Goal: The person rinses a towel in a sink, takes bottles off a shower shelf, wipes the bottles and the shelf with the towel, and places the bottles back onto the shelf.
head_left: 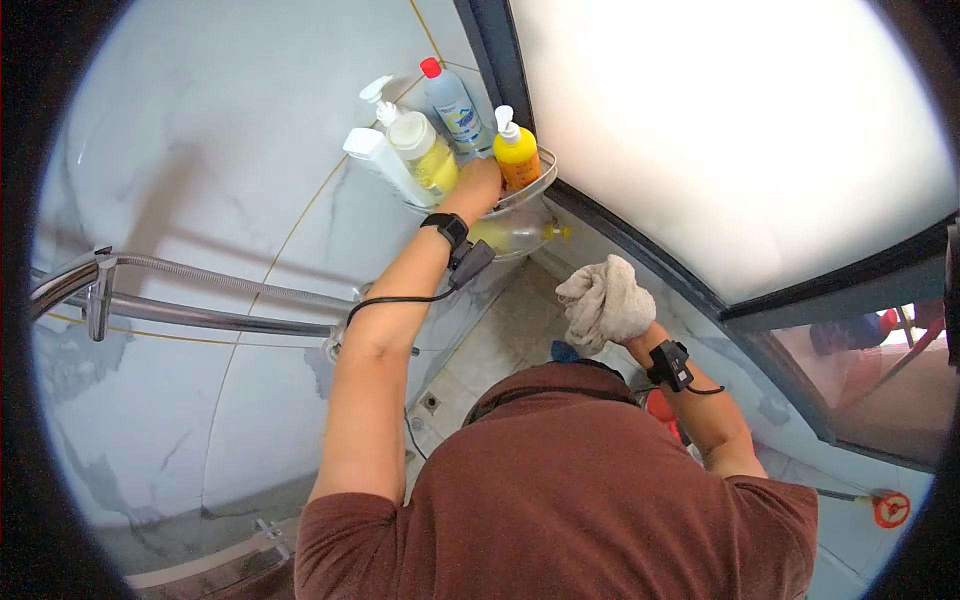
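My left hand (pixel 479 184) reaches into a corner shelf (pixel 545 180) among several bottles, its fingers mostly hidden. Around it stand a white bottle (pixel 384 162), a pump bottle with yellow liquid (pixel 428 158), a clear bottle with a red cap (pixel 457 112) and a yellow pump bottle (pixel 517 158). What the left fingers touch cannot be made out. On the right, my right hand (pixel 640 338) is closed round a bunched, damp-looking beige cloth (pixel 606 302), which hides most of its fingers. Each wrist wears a black strap with a small device.
Below the shelf lies a clear bottle (pixel 515 236). A metal rail (pixel 220 316) and hose (pixel 240 280) run along the marbled wall (pixel 200 120) at left. A dark-framed frosted panel (pixel 720 130) borders the right. A red-orange round handle (pixel 891 509) sits lower right.
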`<state>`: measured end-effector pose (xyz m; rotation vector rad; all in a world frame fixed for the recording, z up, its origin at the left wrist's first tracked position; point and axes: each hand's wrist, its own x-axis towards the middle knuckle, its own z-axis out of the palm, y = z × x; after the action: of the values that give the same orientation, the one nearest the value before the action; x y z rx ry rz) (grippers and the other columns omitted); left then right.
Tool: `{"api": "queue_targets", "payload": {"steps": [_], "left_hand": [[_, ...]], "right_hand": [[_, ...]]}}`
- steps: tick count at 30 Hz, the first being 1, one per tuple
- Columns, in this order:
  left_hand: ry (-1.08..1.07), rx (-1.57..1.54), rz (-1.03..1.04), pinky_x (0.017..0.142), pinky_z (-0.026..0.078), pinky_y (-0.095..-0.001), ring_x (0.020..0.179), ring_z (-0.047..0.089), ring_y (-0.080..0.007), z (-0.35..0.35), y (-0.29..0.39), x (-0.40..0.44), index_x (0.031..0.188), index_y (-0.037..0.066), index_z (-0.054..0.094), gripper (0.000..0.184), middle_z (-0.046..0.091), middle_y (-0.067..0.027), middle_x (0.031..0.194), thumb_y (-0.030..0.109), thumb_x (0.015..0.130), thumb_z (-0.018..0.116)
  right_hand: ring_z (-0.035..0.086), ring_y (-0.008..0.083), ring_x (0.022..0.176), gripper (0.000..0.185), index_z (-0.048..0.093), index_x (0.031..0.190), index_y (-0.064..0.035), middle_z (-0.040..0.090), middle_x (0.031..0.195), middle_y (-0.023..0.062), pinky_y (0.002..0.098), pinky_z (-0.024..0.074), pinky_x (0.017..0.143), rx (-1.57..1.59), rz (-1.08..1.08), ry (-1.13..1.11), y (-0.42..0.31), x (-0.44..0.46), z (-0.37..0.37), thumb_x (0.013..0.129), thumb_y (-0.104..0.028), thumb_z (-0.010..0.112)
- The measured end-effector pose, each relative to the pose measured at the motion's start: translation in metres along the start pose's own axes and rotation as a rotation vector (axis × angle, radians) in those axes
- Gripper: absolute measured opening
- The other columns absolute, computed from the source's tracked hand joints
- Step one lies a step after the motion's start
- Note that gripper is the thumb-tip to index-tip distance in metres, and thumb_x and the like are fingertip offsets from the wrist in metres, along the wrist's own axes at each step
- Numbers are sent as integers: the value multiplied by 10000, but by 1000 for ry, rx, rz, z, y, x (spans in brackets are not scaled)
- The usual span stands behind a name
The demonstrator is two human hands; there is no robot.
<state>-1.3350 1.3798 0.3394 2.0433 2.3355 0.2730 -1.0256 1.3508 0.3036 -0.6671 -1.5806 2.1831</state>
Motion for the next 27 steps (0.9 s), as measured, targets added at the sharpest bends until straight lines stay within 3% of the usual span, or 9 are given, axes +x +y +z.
{"api": "queue_targets", "payload": {"steps": [7,10,16,19,22,25,27], "left_hand": [[57,-39,-57,697,497,-466,787,605,-428,7,-3,5,910,-61,561,247,634,-237,837,70,716,642],[119,-193,-163,725,492,-465,809,603,-425,11,-5,9,856,-62,587,220,631,-248,841,91,709,645],[-14,-75,-113,746,492,-446,827,615,-382,0,6,10,752,-25,643,140,636,-233,857,104,695,640],[-100,18,-60,733,495,-435,808,619,-367,-6,7,4,762,-7,653,154,642,-210,833,125,683,655],[58,-11,21,729,495,-430,794,621,-354,-5,4,-3,750,0,658,170,642,-196,803,152,675,671],[25,15,84,730,494,-436,784,620,-353,-12,8,-2,758,6,659,185,645,-182,795,175,683,674],[-70,-22,8,751,503,-439,814,624,-364,-19,11,1,837,15,664,276,647,-205,858,225,661,702]], "right_hand": [[586,121,693,270,615,853,-12,622,759,32,244,485,625,328,86,-43,15,3,-4,880,-274,554],[586,123,693,273,614,860,-12,621,762,34,245,485,629,344,89,-46,17,3,-5,882,-277,552],[587,127,695,280,611,873,-12,619,767,37,247,486,635,376,93,-49,19,3,-5,886,-283,547],[587,129,696,283,610,879,-11,617,770,38,248,486,638,397,95,-56,21,3,-4,888,-286,545],[587,131,696,286,608,886,-11,616,773,40,249,486,641,414,99,-63,21,4,-3,890,-289,542],[587,133,697,290,607,892,-11,615,776,41,250,487,644,427,102,-63,19,4,-4,892,-292,540],[587,142,695,327,600,910,-6,610,782,47,253,489,649,474,110,-15,21,4,-2,894,-326,534]]}}
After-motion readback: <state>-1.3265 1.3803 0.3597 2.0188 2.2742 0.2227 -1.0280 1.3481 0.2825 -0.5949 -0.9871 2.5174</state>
